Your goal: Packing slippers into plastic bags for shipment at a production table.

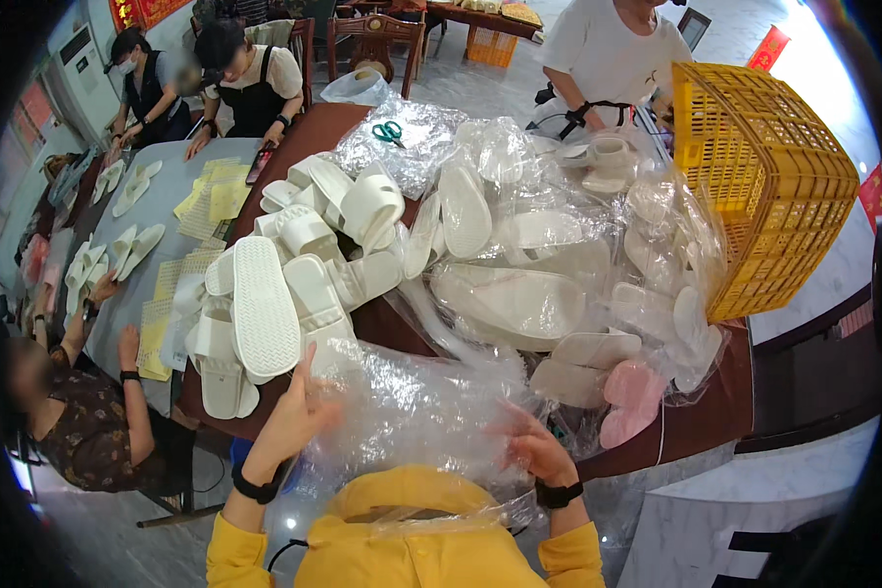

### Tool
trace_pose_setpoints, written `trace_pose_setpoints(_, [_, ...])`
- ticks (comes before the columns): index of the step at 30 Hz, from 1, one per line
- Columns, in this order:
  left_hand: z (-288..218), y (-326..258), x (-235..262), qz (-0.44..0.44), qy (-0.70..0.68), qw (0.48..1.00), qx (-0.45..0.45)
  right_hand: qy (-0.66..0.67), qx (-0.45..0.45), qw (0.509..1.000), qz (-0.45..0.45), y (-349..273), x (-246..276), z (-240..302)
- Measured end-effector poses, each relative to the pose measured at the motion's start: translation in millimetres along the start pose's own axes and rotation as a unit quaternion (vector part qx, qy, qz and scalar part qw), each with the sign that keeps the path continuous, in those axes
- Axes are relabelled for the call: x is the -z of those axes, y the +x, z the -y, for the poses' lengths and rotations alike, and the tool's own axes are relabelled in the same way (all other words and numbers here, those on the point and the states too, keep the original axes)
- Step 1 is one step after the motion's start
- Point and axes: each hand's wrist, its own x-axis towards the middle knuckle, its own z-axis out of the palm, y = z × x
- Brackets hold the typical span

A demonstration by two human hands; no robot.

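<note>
A clear plastic bag [412, 412] is spread between my two hands, just past the front of my yellow top. At its left side my left hand [299, 412] grips it, one finger pointing up and the other fingertips blurred. My right hand [537, 449] has curled fingers at the bag's right side, also smeared by motion. Beyond my left hand lies a pile of white slippers [265, 304], one showing its ribbed sole. Several bagged white slippers [510, 299] are heaped ahead and to the right. A pink slipper [632, 402] lies at the near right of that heap.
Green-handled scissors [388, 133] rest on crumpled clear plastic at the back of the brown table [701, 412]. A yellow plastic crate [789, 186] stands tilted at the right. People work at a grey table [157, 220] with slippers and yellow sheets [216, 196]. Another person stands across.
</note>
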Motion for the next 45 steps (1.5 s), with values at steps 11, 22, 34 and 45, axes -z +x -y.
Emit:
trace_pose_setpoints(11, [108,-15,-14,0.010,0.093,0.993,0.068,-0.273,0.107,0.951,-0.099,33,40,-69])
trace_pose_setpoints(22, [69,-28,-78,0.209,0.451,0.844,-0.199,-0.280,0.116,0.936,-0.178,38,42,-73])
trace_pose_setpoints(34, [135,-1,-90,0.212,0.531,0.802,-0.173,-0.796,0.185,0.570,-0.081,-15,-49,-86])
trace_pose_setpoints(45, [153,-20,-68,0.242,0.492,0.804,-0.233,-0.832,0.140,0.509,-0.172,-12,24,-142])
